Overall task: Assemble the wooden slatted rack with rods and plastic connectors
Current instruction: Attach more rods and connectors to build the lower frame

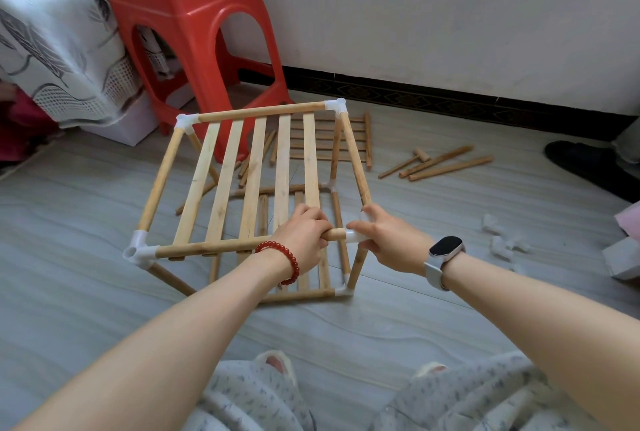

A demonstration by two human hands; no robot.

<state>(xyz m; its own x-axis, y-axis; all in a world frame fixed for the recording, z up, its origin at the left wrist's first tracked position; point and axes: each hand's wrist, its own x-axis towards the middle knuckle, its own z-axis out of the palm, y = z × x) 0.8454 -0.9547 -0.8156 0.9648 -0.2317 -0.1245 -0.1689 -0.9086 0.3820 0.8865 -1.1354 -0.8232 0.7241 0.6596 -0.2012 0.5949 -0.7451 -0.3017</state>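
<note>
A: Hands?
B: Left hand [303, 235] grips the near top rod [221, 247]; right hand [388, 240] clasps the white corner connector [354, 236] at its end.
A: Rack?
B: Slatted rack [252, 174] stands on the floor [415, 309], two tiers. Loose rods [446, 164] and spare connectors [502, 240] lie right; red stool [194, 32] behind.

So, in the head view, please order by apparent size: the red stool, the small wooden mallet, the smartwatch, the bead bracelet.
1. red stool
2. small wooden mallet

smartwatch and bead bracelet: they look alike, and both sit nearer the camera, so I do not rank them.
</note>
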